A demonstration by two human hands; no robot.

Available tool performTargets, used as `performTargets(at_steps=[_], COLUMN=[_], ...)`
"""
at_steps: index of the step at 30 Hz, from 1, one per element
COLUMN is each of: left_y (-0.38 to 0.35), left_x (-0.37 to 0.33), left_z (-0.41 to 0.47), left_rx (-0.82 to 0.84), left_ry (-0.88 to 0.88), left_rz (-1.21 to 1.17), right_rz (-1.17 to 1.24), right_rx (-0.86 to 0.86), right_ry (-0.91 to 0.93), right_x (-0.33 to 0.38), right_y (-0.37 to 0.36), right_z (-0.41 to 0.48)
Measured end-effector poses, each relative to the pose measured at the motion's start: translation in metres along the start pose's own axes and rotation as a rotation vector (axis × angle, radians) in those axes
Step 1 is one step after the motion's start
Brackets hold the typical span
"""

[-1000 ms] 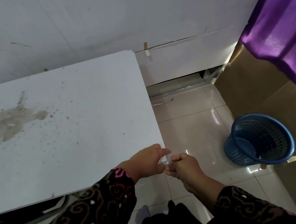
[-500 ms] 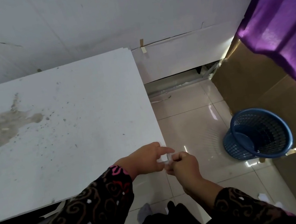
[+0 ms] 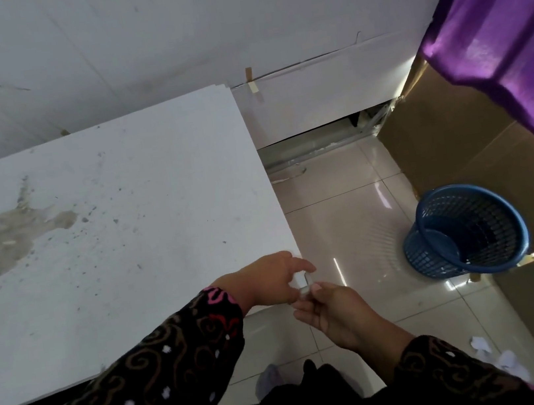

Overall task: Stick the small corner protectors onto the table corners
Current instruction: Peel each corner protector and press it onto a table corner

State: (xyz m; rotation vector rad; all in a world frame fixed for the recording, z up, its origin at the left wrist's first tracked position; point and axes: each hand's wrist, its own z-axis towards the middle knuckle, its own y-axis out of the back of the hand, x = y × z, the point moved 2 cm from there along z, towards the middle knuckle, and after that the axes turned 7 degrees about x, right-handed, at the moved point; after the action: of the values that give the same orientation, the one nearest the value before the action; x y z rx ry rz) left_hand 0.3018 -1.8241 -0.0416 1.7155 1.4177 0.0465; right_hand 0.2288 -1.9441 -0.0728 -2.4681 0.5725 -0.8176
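Observation:
A white table (image 3: 120, 207) with a brown stain fills the left of the head view. At its near right corner sits a small clear corner protector (image 3: 304, 282), mostly hidden by my fingers. My left hand (image 3: 267, 280) lies over the table corner, its thumb and fingers curled round the protector. My right hand (image 3: 333, 310) is just off the corner below it, palm turned up, with its fingertips pinching the protector from the outside.
A blue mesh waste basket (image 3: 463, 230) stands on the tiled floor (image 3: 340, 212) to the right. Cardboard (image 3: 457, 139) and a purple curtain (image 3: 509, 27) close the right side. White paper scraps (image 3: 480, 343) lie on the floor near my right sleeve.
My right hand has turned palm up and dropped slightly below the corner. My left hand stays on the corner, its fingers still around the protector.

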Motion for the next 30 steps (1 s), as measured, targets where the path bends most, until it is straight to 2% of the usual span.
performTargets(at_steps=[2, 5, 6, 10, 13, 19, 24, 27, 30], left_y=[0.007, 0.013, 0.012, 0.010, 0.013, 0.011, 0.010, 0.011, 0.011], left_x=[0.002, 0.000, -0.003, -0.008, -0.005, -0.005, -0.005, -0.004, -0.004], left_z=[0.001, 0.009, 0.013, 0.028, 0.033, 0.035, 0.038, 0.040, 0.041], left_rx=[-0.062, -0.225, -0.215, 0.012, 0.089, 0.102, 0.114, 0.135, 0.152], left_ry=[0.028, 0.064, 0.063, 0.079, 0.076, 0.061, 0.072, 0.079, 0.087], left_rz=[-0.016, 0.232, 0.291, 0.397, 0.459, 0.430, 0.419, 0.400, 0.402], right_rz=[-0.028, -0.079, -0.077, -0.007, 0.038, -0.024, 0.045, -0.087, -0.387], right_rx=[-0.041, -0.065, -0.063, -0.005, -0.005, -0.113, -0.072, -0.063, -0.192], right_ry=[0.028, 0.066, 0.073, 0.058, 0.055, 0.132, 0.141, 0.175, 0.227], right_x=[-0.001, -0.006, -0.007, -0.008, -0.008, -0.010, -0.011, -0.016, -0.020], right_y=[-0.003, -0.003, -0.003, 0.003, 0.005, -0.005, -0.001, 0.001, 0.000], right_z=[0.002, 0.004, 0.004, 0.003, 0.004, 0.012, 0.012, 0.012, 0.014])
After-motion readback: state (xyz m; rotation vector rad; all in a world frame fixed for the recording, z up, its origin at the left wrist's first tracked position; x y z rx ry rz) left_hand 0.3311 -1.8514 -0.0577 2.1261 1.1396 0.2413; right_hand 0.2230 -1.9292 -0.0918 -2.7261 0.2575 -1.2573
